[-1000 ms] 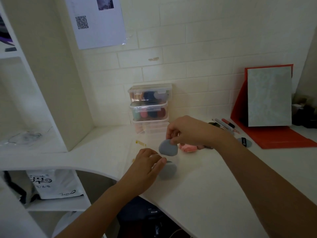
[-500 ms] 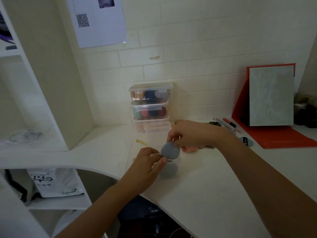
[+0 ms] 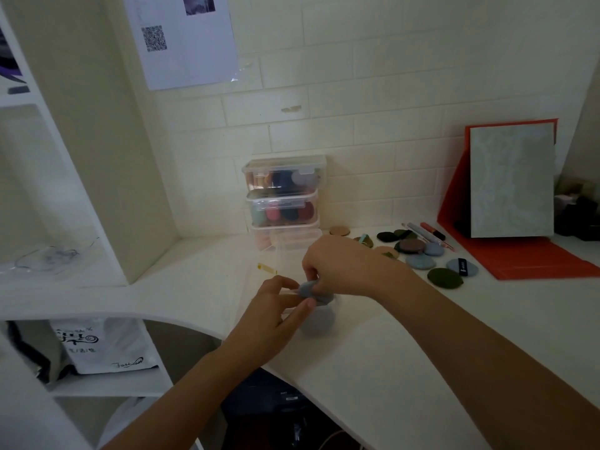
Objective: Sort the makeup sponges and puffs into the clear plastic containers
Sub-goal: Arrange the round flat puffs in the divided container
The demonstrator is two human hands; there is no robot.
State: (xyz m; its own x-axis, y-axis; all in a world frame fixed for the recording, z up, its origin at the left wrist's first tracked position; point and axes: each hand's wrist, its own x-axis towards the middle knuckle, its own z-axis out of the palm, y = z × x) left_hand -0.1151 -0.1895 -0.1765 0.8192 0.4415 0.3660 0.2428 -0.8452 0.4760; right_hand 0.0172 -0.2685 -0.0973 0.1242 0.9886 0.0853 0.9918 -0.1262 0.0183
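Note:
My right hand [image 3: 344, 267] pinches a grey puff [image 3: 306, 289] and holds it over a small clear container [image 3: 334, 303] near the desk's front edge. Another grey puff [image 3: 316, 326] lies inside that container. My left hand [image 3: 276, 311] grips the container's near rim with thumb and fingers, touching the held puff. Three clear lidded containers [image 3: 285, 196] filled with coloured sponges are stacked against the back wall. Several loose puffs [image 3: 420, 262], grey, green, brown and tan, lie on the desk to the right of my right hand.
An open clear box [image 3: 297, 243] sits in front of the stack. Pens [image 3: 425, 230] lie by a red stand holding a grey board [image 3: 511, 186] at the right. A white shelf unit [image 3: 97, 157] rises at the left, and the desk's curved edge [image 3: 181, 316] is below it.
My right hand has brought the grey puff down and left onto the container by my left hand. The loose puffs at the right are now uncovered.

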